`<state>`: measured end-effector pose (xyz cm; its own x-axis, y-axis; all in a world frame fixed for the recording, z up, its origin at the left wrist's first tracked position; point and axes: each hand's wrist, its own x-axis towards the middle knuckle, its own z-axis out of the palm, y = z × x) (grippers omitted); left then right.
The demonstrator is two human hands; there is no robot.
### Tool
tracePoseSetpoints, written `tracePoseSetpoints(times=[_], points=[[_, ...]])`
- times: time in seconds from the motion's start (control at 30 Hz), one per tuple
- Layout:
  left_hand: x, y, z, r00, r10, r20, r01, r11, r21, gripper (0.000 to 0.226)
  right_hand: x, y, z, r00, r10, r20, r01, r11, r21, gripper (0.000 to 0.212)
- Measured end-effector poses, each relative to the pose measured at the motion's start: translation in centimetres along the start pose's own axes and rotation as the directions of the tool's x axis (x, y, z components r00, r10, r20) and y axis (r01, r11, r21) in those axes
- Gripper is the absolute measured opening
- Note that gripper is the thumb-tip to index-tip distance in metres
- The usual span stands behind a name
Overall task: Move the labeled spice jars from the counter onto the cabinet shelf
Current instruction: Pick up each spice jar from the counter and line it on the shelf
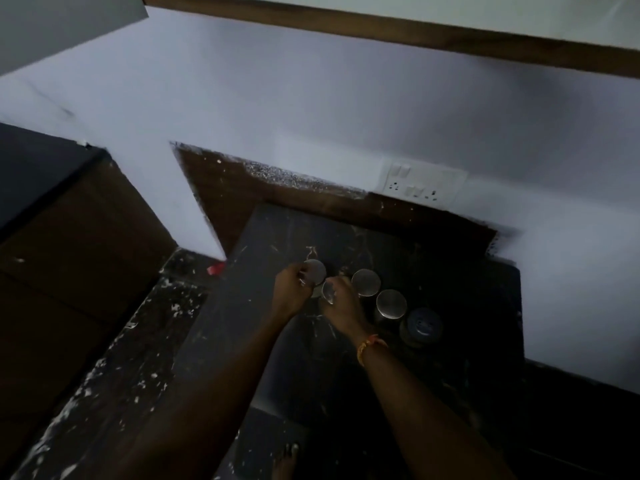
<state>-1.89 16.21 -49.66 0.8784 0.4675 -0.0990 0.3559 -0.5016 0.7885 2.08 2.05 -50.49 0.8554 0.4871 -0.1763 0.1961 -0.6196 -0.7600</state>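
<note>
Dark counter [346, 237] | L hand [289, 289] grips jar [315, 271] | R hand [341, 299] grips jar 2 [328, 292] – labels unreadable

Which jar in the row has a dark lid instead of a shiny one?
The jar at the right end, nearest the camera. Its lid is dark; the other four have shiny metal lids.

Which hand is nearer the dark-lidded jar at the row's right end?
Right. The right hand grips a jar two jars left of the dark-lidded jar; the left hand is farther left.
</note>
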Motion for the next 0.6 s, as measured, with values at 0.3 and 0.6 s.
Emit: tracePoseSetpoints(times=[0.3, 0.6], points=[[6.2, -1.8, -0.4, 0.934, -0.013, 0.358, -0.156, 0.885, 0.438, 0.096, 4.1, -0.1, 2.7, 0.999, 0.035, 0.033, -0.018, 0.912, -0.410, 0.061], [6.8, -4.1, 0.4, 0.916, 0.007, 0.401, -0.199, 0.876, 0.440, 0.091, 4.5, 0.5, 3.6, 0.998, 0.031, 0.056, -0.005, 0.910, -0.414, 0.068]])
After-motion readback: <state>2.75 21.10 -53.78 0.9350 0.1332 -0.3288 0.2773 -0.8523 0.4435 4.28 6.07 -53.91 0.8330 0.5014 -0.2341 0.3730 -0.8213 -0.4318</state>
